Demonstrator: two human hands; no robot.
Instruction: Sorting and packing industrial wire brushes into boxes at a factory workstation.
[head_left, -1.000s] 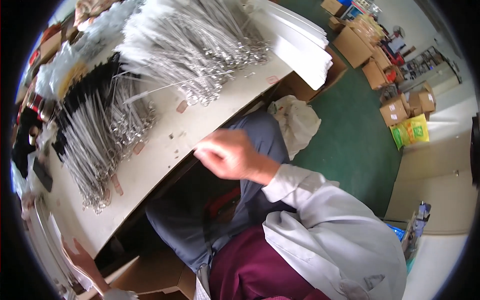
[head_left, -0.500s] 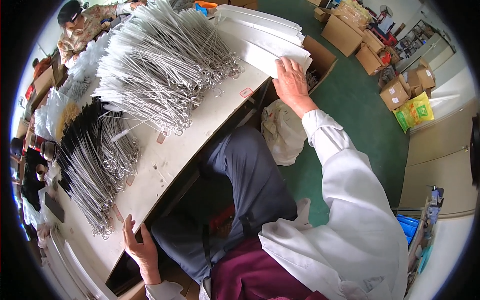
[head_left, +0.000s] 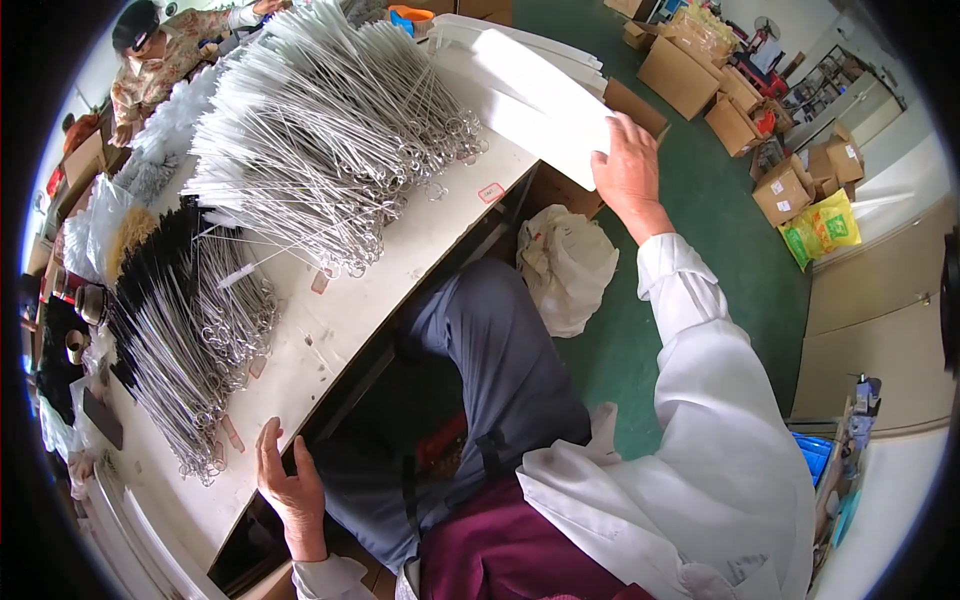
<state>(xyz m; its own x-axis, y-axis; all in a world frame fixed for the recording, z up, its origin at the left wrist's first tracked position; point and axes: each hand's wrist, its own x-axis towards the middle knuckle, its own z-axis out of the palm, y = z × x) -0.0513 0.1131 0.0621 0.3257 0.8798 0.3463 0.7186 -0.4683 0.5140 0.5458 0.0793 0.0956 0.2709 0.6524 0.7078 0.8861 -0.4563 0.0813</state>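
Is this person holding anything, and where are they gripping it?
The right hand grips the white sheet stack at its near end. The left hand only rests on the table edge.

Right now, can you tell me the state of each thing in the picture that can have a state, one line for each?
Right hand: stretched out, gripping the white sheets.
White sheets: stacked, end lifted over the table corner.
Left hand: open, fingers resting on the table edge.
Table: loaded with brushes.
White wire brushes: lying in a fanned pile.
Black wire brushes: lying in a bundle.
White bag: crumpled on the floor.
Cardboard boxes: closed.
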